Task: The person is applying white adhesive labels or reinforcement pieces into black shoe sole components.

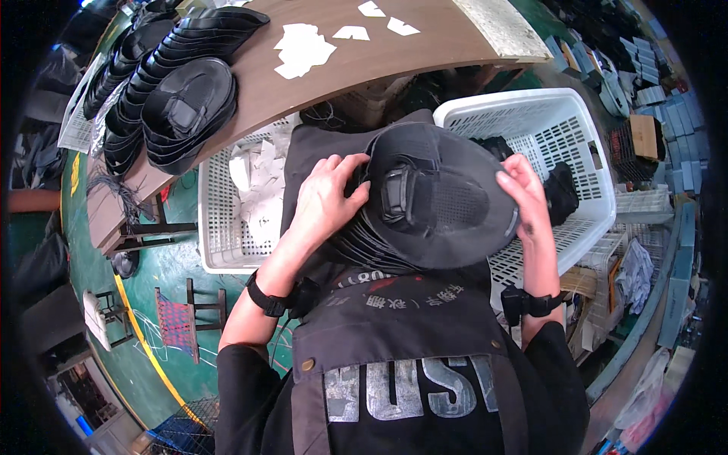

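On my lap rests a nested stack of black, oval, cap-like moulded pieces (462,201). The top piece has a perforated panel and a raised loop-like part in its hollow. My left hand (330,193) is at its left edge, fingers and thumb curled in a pinch against the rim. My right hand (525,193) grips the right side of the rim, thumb on top and the other fingers partly hidden beyond the edge. Rims of the lower pieces (371,246) show beneath the top one.
A brown table (250,114) ahead bears more stacked black pieces (189,102) and white paper cut-outs (303,49). White baskets stand on both sides: the left one (216,220) holds white scraps, the right one (591,182) black items. A small stool (176,326) stands at left.
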